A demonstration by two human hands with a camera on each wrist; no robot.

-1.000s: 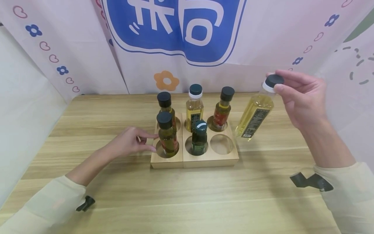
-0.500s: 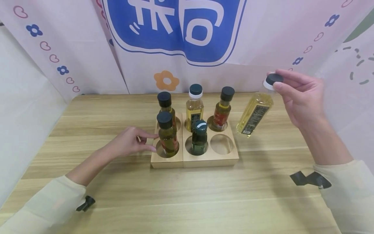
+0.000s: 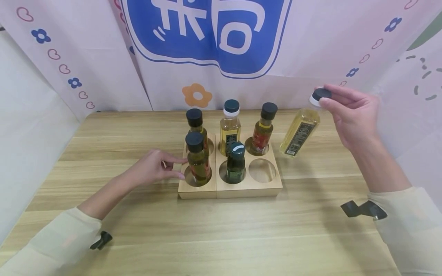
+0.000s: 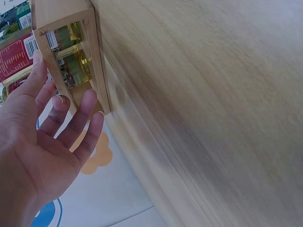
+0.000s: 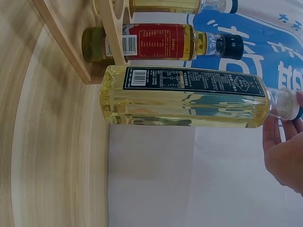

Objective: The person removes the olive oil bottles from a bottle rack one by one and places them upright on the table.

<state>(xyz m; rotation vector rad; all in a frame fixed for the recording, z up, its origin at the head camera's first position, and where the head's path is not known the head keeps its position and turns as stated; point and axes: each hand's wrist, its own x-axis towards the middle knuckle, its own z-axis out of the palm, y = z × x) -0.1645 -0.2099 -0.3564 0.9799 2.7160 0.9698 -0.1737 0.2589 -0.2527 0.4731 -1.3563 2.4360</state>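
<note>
My right hand (image 3: 326, 97) pinches the black cap (image 3: 320, 94) of a pale yellow oil bottle (image 3: 299, 132) and holds it tilted in the air, right of the wooden six-hole rack (image 3: 229, 189). In the right wrist view that bottle (image 5: 189, 97) hangs beside the rack's corner (image 5: 113, 38), with my right hand (image 5: 286, 156) at its neck. My left hand (image 3: 179, 168) rests open against the rack's left side, by the front-left bottle (image 3: 197, 159). The left wrist view shows my left hand (image 4: 61, 109) with its fingers spread against the rack (image 4: 71, 28). The front-right hole (image 3: 261, 170) is empty.
Bottles stand in the rack's other holes: a dark green one (image 3: 236, 161) front middle, a black-capped one (image 3: 195, 122) back left, a yellow one (image 3: 230, 126) back middle, a red-labelled one (image 3: 263, 128) back right. Printed cloth (image 3: 207, 38) walls the table (image 3: 221, 237) behind and at both sides.
My right hand has carried the yellow bottle slightly left and farther back, its base a little higher. My left hand and the rack have not moved.
</note>
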